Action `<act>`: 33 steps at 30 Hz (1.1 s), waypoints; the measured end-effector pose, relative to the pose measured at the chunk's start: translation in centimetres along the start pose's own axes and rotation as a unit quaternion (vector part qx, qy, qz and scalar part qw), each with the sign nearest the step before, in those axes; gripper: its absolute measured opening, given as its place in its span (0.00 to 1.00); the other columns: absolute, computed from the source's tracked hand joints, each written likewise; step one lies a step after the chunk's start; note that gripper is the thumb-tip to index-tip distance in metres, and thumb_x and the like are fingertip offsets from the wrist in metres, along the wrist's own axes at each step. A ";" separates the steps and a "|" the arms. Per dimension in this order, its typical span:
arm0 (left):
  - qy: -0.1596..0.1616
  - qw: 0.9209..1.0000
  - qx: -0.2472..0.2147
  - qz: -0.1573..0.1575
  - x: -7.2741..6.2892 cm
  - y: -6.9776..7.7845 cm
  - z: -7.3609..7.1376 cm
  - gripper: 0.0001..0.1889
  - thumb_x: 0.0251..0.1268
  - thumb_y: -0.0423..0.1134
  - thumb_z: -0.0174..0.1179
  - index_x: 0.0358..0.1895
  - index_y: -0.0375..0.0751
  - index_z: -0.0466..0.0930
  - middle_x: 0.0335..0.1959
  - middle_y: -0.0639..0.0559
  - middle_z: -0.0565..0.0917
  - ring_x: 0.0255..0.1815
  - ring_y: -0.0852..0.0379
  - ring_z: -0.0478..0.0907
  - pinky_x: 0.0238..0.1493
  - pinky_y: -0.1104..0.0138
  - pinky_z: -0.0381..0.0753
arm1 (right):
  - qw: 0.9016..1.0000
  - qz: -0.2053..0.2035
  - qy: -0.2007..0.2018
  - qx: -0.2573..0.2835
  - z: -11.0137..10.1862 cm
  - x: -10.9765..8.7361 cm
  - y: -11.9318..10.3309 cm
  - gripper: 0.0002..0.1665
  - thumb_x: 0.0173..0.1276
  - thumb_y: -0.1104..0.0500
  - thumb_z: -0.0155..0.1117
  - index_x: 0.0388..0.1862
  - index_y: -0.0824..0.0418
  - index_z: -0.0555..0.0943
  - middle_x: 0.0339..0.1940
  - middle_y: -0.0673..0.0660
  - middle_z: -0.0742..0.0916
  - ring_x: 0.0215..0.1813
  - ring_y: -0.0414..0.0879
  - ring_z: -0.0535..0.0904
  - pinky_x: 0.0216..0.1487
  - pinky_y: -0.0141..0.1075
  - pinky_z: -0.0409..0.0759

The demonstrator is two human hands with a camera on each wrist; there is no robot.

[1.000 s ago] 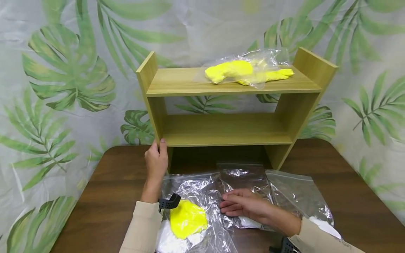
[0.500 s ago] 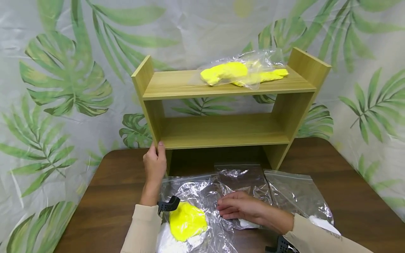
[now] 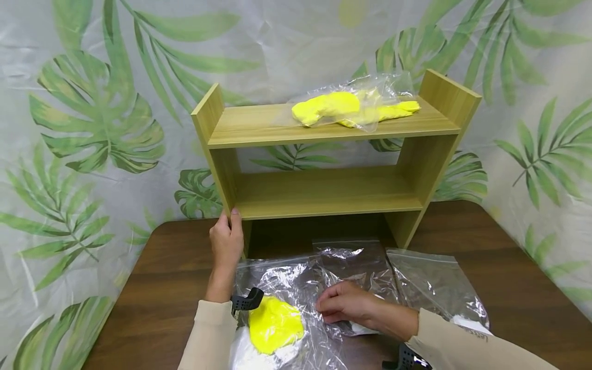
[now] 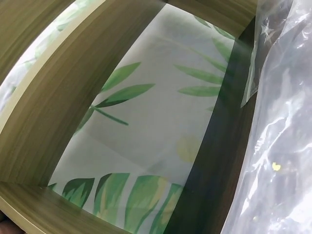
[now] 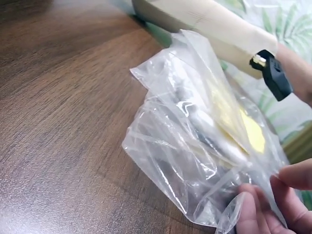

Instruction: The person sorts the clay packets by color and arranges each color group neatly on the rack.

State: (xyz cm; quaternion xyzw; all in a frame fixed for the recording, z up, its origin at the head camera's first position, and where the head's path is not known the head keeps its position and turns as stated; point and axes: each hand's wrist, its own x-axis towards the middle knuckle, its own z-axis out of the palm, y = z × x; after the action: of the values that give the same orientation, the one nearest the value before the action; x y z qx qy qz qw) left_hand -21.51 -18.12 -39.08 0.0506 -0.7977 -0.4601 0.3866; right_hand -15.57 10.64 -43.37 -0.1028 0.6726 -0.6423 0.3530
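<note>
My left hand (image 3: 226, 239) grips the lower left side panel of a wooden shelf unit (image 3: 337, 136), thumb on its front edge. In the left wrist view only a bit of a finger (image 4: 9, 226) shows at the corner. My right hand (image 3: 349, 306) pinches the right edge of a large clear zip bag (image 3: 287, 272) between thumb and fingers. Inside this bag lie a flattened yellow lump (image 3: 275, 325) and something white. The right wrist view shows the bag's crumpled film (image 5: 170, 141) rising beside the fingers (image 5: 248, 209).
A second clear bag (image 3: 351, 252) lies partly under my right hand. Another clear bag (image 3: 435, 277) with white contents is to the right. On the top shelf rests a clear bag with yellow contents (image 3: 333, 106). The brown table (image 3: 152, 288) meets a leaf-print cloth (image 3: 106, 103).
My right hand's fingers have closed from loosely spread to a pinch on the bag's edge, after a slight move left. The left hand stays on the shelf unit. The head view shifted a little.
</note>
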 end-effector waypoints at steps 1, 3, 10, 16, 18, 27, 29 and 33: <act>0.000 1.000 -0.001 0.000 0.0 0.0 0.0 0.18 0.74 0.46 0.47 0.26 0.40 0.69 0.13 0.52 0.61 0.18 0.49 0.63 0.20 0.60 0.61 | 1.000 0.001 0.005 0.003 0.1 0.0 0.0 0.09 0.61 0.68 0.63 0.37 0.75 0.80 0.32 0.55 0.82 0.33 0.43 0.79 0.43 0.39 0.82; -0.002 1.000 -0.002 0.000 0.0 -0.1 0.0 0.18 0.74 0.47 0.46 0.26 0.40 0.69 0.13 0.52 0.61 0.17 0.50 0.62 0.19 0.60 0.61 | 1.000 0.002 0.015 0.008 0.1 0.1 0.1 0.08 0.61 0.67 0.62 0.36 0.74 0.79 0.31 0.55 0.82 0.32 0.42 0.78 0.42 0.37 0.82; -0.006 1.000 -0.005 0.003 0.0 -0.2 0.0 0.18 0.75 0.47 0.46 0.25 0.42 0.68 0.12 0.52 0.60 0.14 0.53 0.59 0.17 0.62 0.59 | 0.997 0.025 0.013 0.074 0.2 0.2 0.1 0.07 0.64 0.66 0.52 0.25 0.61 0.71 0.27 0.57 0.82 0.33 0.46 0.84 0.44 0.43 0.83; -0.006 1.000 -0.001 0.007 -0.1 -0.1 -0.1 0.18 0.75 0.46 0.46 0.26 0.41 0.69 0.12 0.53 0.60 0.14 0.53 0.59 0.17 0.62 0.60 | 0.994 0.034 -0.004 0.101 0.2 0.2 0.3 0.11 0.69 0.60 0.56 0.40 0.69 0.74 0.34 0.59 0.84 0.33 0.48 0.85 0.45 0.46 0.82; -0.007 1.000 -0.003 0.006 -0.1 0.0 -0.1 0.18 0.75 0.46 0.46 0.26 0.40 0.69 0.12 0.53 0.60 0.14 0.54 0.58 0.17 0.62 0.59 | 0.995 0.031 -0.009 0.095 0.2 0.3 0.4 0.14 0.69 0.58 0.59 0.42 0.70 0.75 0.35 0.58 0.83 0.34 0.47 0.85 0.45 0.45 0.82; 0.000 1.000 0.000 0.010 -0.1 0.1 -0.1 0.16 0.74 0.44 0.47 0.27 0.39 0.70 0.13 0.52 0.60 0.16 0.51 0.61 0.18 0.61 0.60 | 0.999 0.030 -0.008 0.039 0.4 0.6 0.3 0.16 0.65 0.55 0.66 0.43 0.69 0.81 0.35 0.56 0.82 0.34 0.43 0.81 0.38 0.35 0.83; -0.001 1.000 -0.001 0.008 -0.1 0.2 -0.1 0.16 0.74 0.44 0.47 0.28 0.39 0.71 0.13 0.52 0.60 0.15 0.51 0.60 0.18 0.61 0.60 | 0.999 0.032 -0.005 0.023 0.4 0.6 0.3 0.17 0.63 0.54 0.67 0.42 0.68 0.82 0.32 0.54 0.82 0.31 0.41 0.79 0.32 0.32 0.82; -0.003 1.000 0.001 0.005 -0.2 0.1 -0.1 0.16 0.75 0.45 0.47 0.28 0.40 0.71 0.12 0.52 0.60 0.14 0.52 0.59 0.18 0.61 0.60 | 1.000 0.028 0.001 0.000 0.5 0.7 0.2 0.15 0.61 0.56 0.69 0.39 0.67 0.83 0.26 0.51 0.82 0.27 0.39 0.75 0.26 0.29 0.77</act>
State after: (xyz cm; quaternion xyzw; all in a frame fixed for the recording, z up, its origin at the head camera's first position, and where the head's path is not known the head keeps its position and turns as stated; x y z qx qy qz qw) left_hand -21.29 -18.03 -39.09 0.0461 -0.7995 -0.4574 0.3866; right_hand -15.68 9.87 -43.78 -0.0827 0.6756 -0.6322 0.3701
